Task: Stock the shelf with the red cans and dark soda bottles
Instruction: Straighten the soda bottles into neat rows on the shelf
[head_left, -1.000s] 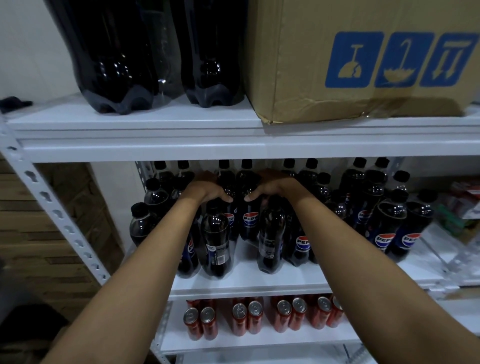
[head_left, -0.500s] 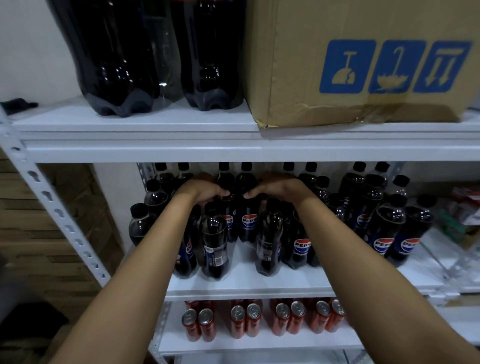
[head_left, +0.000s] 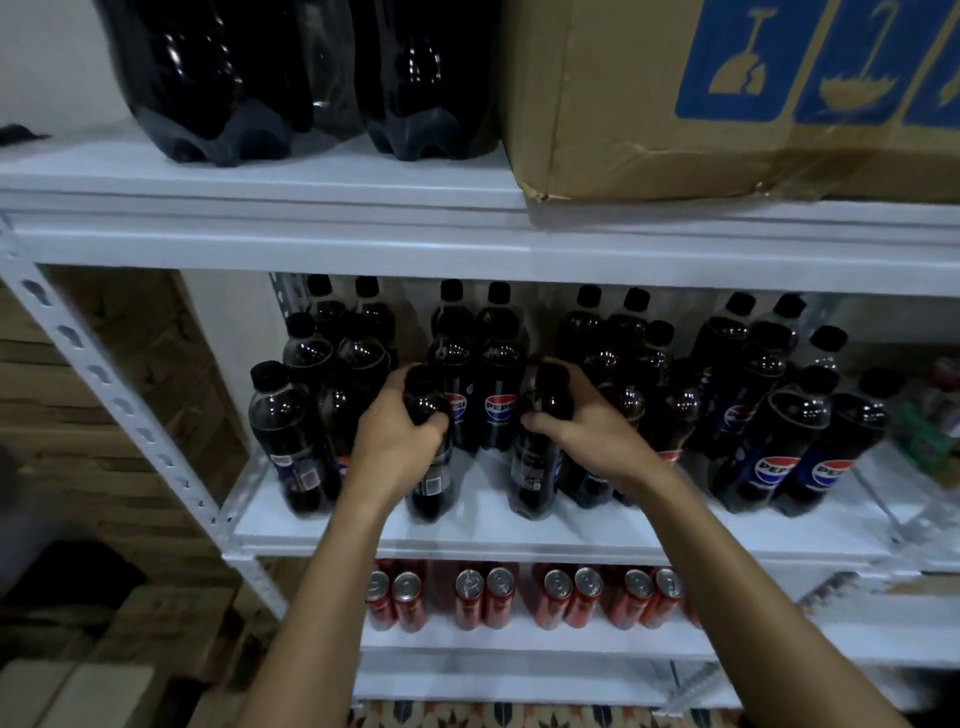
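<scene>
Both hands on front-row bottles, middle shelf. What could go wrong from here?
1. The left hand and right hand each grip a front bottle high, near the shoulder; a quick shove could tip either one.
2. The bottles behind are packed tight, so pushing back may knock neighbours over.
3. Both gripped bottles stand near the middle shelf's front edge; a slip could drop one toward the red cans.
</scene>
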